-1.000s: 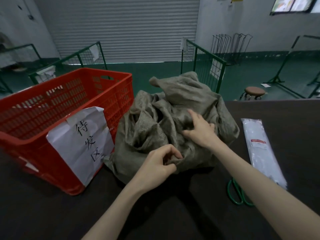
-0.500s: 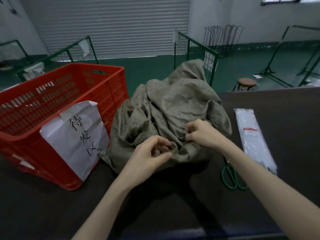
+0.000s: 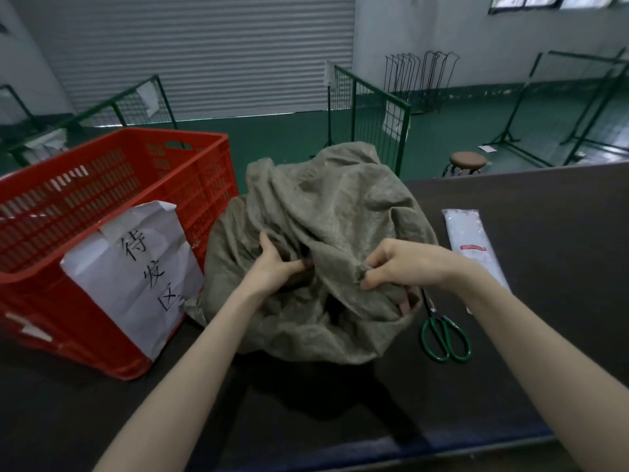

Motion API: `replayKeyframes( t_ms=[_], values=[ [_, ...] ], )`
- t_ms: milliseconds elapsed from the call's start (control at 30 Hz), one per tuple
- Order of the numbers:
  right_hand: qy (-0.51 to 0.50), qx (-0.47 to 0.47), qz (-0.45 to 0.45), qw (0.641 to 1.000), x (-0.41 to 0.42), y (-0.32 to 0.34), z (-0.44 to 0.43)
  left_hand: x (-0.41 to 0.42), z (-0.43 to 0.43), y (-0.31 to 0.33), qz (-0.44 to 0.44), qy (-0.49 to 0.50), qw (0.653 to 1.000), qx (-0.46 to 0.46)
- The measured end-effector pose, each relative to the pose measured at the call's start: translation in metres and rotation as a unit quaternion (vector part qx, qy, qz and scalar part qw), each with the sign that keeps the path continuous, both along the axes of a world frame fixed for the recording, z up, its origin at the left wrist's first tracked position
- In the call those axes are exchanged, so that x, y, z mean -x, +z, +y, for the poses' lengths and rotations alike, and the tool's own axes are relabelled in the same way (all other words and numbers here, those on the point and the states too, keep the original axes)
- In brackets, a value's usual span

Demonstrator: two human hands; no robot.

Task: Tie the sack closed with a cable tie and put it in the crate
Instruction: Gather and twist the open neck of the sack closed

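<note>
The crate (image 3: 112, 206) stands at my far left, touching the sack (image 3: 326, 240), which slumps on the table (image 3: 544, 233) straight ahead, olive, crumpled, its mouth still loose and facing me. My left hand (image 3: 272, 267) clutches a fold on the mouth's left side; my right hand (image 3: 405, 264) pinches the opposite edge. Scissors (image 3: 444, 335) lie just right of the sack. The ties (image 3: 471, 243) run away from me, nearest my right hand.
</note>
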State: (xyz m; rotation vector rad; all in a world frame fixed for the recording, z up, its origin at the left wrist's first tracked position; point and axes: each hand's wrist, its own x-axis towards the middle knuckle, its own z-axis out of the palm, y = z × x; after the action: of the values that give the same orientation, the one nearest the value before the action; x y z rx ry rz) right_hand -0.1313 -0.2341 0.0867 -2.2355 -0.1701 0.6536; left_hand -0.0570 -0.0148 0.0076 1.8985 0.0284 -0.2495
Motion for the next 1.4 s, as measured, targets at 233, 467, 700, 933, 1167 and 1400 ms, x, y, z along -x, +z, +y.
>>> replayKeyframes(
  t_ms=[233,467,700,933,1167,1400],
  values=[
    [-0.072,0.013,-0.248,0.966,0.002,0.004,-0.003,0.031,-0.011,0.005,-0.023,-0.061,0.993,0.101],
    [-0.091,-0.075,-0.436,0.892,-0.01,0.018,0.02,0.069,0.008,0.027,-0.239,-0.18,0.954,-0.009],
    [-0.01,0.043,-0.392,0.919,-0.038,0.025,0.046,0.09,0.019,0.043,-0.339,-0.236,0.906,-0.088],
    [0.015,0.076,-0.282,0.956,-0.043,-0.008,0.03,0.092,0.028,0.036,-0.191,-0.232,0.951,-0.07],
    [0.006,0.084,-0.243,0.966,-0.027,-0.033,-0.006,0.055,0.007,0.004,-0.086,0.038,0.995,-0.039],
    [0.112,0.09,-0.077,0.987,0.002,-0.038,-0.02,0.032,-0.034,-0.001,-0.13,0.001,0.991,-0.016]
  ],
)
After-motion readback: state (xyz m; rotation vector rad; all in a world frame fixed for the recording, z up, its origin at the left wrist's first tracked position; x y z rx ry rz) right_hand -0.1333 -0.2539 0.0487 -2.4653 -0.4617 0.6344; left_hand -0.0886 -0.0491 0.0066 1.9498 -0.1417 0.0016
